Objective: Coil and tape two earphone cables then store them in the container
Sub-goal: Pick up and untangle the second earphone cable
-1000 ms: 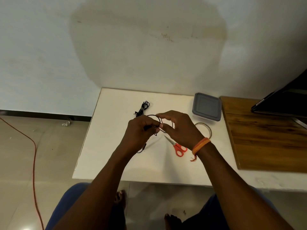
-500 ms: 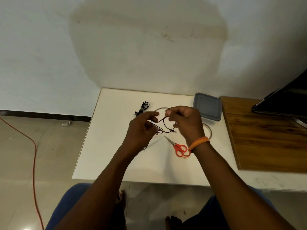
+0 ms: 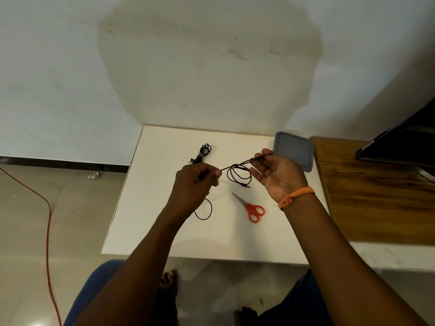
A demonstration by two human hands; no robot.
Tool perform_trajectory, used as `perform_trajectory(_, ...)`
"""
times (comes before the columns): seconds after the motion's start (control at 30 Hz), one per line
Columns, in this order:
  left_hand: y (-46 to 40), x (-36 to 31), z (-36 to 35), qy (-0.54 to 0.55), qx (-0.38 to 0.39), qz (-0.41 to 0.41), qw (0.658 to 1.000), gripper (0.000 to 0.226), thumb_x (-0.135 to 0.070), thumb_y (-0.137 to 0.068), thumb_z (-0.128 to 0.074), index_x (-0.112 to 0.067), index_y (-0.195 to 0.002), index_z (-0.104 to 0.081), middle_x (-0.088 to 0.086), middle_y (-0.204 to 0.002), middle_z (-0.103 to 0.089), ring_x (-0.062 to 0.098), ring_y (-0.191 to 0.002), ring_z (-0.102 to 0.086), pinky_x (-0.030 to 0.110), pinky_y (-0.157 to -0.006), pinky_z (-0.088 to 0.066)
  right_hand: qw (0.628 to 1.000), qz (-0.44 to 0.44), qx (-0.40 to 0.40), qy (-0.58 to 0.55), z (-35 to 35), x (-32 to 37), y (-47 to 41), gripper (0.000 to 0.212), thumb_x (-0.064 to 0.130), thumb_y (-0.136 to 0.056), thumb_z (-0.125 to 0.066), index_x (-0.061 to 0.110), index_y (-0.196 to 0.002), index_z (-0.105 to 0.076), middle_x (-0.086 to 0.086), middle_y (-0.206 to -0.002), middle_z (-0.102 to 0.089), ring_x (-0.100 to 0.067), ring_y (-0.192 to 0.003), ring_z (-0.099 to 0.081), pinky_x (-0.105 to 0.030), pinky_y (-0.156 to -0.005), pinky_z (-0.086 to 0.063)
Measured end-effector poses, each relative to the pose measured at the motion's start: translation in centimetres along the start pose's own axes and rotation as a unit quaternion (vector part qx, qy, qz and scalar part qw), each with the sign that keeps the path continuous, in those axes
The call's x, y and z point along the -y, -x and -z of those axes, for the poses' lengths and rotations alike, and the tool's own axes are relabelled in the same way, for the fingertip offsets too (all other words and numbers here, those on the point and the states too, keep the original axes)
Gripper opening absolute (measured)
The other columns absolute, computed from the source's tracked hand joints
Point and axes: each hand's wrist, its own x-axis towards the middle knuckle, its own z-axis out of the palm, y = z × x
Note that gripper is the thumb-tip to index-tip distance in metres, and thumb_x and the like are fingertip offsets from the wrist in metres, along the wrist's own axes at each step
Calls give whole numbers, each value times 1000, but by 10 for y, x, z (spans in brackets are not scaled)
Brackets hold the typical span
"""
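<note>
Above the white worktop (image 3: 153, 222), the left hand (image 3: 193, 184) pinches a thin black earphone cable (image 3: 237, 172) looping toward the right hand (image 3: 277, 175) at three o'clock, whose fingers grip its far end; no readable writing shows.

Red-handled scissors (image 3: 250, 206) lie on the white table (image 3: 150, 222). Right of the table, a wooden board (image 3: 381, 196), a dark screen (image 3: 404, 142) above it. Left of the table, an orange cord (image 3: 48, 220) crosses the floor.
</note>
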Motion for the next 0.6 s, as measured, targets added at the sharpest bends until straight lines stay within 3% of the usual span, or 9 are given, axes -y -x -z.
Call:
perform_trajectory(0.1,1,-2,1,15,-31,-12,999,14,-25,-90,-64,-22,-79,-72,-9,-62,-65,12,-58,-55,33,-57,-47,962,82,-72,251,7,2,-3,27,-2,-91,-43,14,-95,-64,-2,-88,-67,-23,-88,-66,-35,-71,-53)
perform_trajectory(0.17,2,-4,1,32,-34,-26,999,13,-25,-90,-65,-21,-81,-74,-7,-59,-62,14,-55,-52,37,-59,-45,914,211,-75,338,4,2,0,34,-6,-85,-43,21,-88,-64,1,-90,-66,-23,-97,-64,-33,-74,-52)
perform_trajectory(0.23,3,-7,0,44,-21,-44,998,12,-25,-90,-67,-20,-82,-75,-8,-57,-60,10,-52,-47,32,-56,-40,876,300,5,377,-3,-2,6,35,-5,-79,-49,25,-91,-63,3,-98,-67,-15,-99,-63,-34,-81,-53)
perform_trajectory(0.33,4,-11,0,39,-5,-99,994,12,-35,-86,-66,-28,-83,-75,8,-70,-67,35,-68,-57,45,-64,-50,862,224,202,408,-14,-14,17,23,6,-86,-63,15,-106,-68,-1,-105,-71,-8,-99,-66,-26,-87,-52)
perform_trajectory(0.4,4,-11,2,28,-2,-123,992,12,-29,-87,-66,-30,-82,-76,1,-70,-70,33,-72,-63,48,-69,-52,847,196,259,421,-16,-21,21,19,11,-91,-63,8,-109,-69,-8,-100,-74,-13,-94,-70,-25,-87,-54)
perform_trajectory(0.47,5,-11,4,10,-23,-128,991,14,-17,-88,-67,-26,-81,-76,-6,-72,-72,18,-71,-66,40,-68,-53,847,202,262,417,-14,-21,22,18,13,-90,-65,7,-107,-70,-11,-92,-75,-20,-86,-73,-29,-83,-57)
perform_trajectory(0.53,6,-10,6,-28,-52,-149,987,11,-15,-87,-69,-22,-80,-74,-10,-69,-68,2,-66,-61,18,-60,-43,828,231,230,457,-10,-15,19,14,11,-87,-69,8,-100,-73,-10,-81,-75,-18,-73,-73,-30,-73,-60)
perform_trajectory(0.6,6,-9,6,-70,-55,-174,981,6,-16,-87,-71,-19,-84,-75,-15,-71,-66,-7,-65,-55,7,-58,-34,753,308,168,556,-4,-12,12,7,15,-86,-70,14,-91,-75,0,-75,-74,-13,-67,-70,-35,-69,-60)
